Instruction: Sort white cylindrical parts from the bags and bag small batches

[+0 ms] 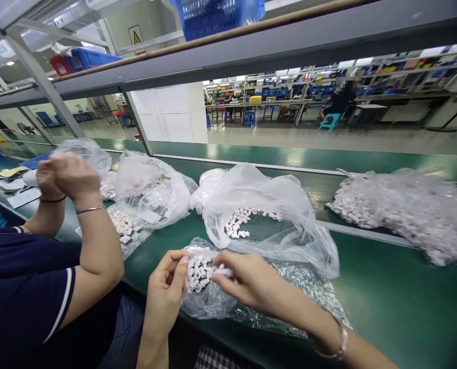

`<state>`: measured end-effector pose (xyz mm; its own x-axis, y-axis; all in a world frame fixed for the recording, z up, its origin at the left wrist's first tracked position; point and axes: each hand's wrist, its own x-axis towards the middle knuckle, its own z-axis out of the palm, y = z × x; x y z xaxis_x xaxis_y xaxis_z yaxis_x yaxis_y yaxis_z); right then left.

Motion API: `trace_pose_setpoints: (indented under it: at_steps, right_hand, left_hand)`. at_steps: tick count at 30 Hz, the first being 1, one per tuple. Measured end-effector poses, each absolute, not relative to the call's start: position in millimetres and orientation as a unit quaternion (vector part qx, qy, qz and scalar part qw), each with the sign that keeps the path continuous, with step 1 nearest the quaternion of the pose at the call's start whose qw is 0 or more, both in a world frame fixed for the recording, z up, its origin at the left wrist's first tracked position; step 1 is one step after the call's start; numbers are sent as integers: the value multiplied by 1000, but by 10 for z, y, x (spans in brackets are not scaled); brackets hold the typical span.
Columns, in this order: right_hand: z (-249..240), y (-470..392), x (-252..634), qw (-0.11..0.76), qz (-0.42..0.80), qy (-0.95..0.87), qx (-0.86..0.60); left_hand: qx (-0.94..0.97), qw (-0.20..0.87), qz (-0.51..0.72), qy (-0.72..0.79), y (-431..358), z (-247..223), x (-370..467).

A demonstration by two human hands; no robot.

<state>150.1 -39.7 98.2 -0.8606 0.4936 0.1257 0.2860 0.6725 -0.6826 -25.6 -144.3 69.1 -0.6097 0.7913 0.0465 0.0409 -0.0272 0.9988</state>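
The left hand (167, 287) is closed in a pinch, seemingly on the edge of a small clear bag (211, 305); the right hand (247, 277) grips a whitish piece (224, 271), blurred, its long axis running roughly sideways, one end toward the white fittings (198, 271) in the bag. Those white fittings lie between the two hands, close to both sets of fingertips. Beyond, a large clear bag (251, 182) gapes around more loose fittings (234, 225), nearer the right hand. The small clear bag lies by the front edge of the green counter (405, 302), which gives room rightward; leftward, a co-worker's arm (100, 246) narrows it.
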Motion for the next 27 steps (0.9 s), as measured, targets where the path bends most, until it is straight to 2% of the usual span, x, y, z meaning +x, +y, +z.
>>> trace_pose_setpoints:
  at_steps: [3, 6, 10, 13, 17, 20, 24, 27]
  right_hand:
    - [978, -507, 1237, 146, 213, -957, -133]
    - [1015, -454, 1243, 180, 235, -951, -89]
    - [864, -248, 1614, 205, 329, -894, -223]
    - [443, -146, 1877, 146, 303, -883, -328]
    - [-80, -156, 2004, 87, 299, -874, -373]
    - [-144, -141, 2028, 54, 402, -824, -396]
    - [20, -13, 2094, 48, 648, -679, -343]
    - [78, 45, 2105, 83, 688, -649, -315]
  left_hand:
    - [336, 306, 632, 627, -1452, 695, -259]
    - [324, 281, 645, 632, -1483, 660, -355]
    - [274, 263, 673, 634, -1516, 576, -508]
    - [274, 258, 681, 628, -1521, 512, -566]
    - [293, 265, 675, 623, -1523, 457, -570]
    - [294, 269, 672, 624, -1535, 440, -562]
    - [293, 264, 671, 627, -1543, 423, -558]
    - [289, 272, 669, 629, -1528, 408, -551]
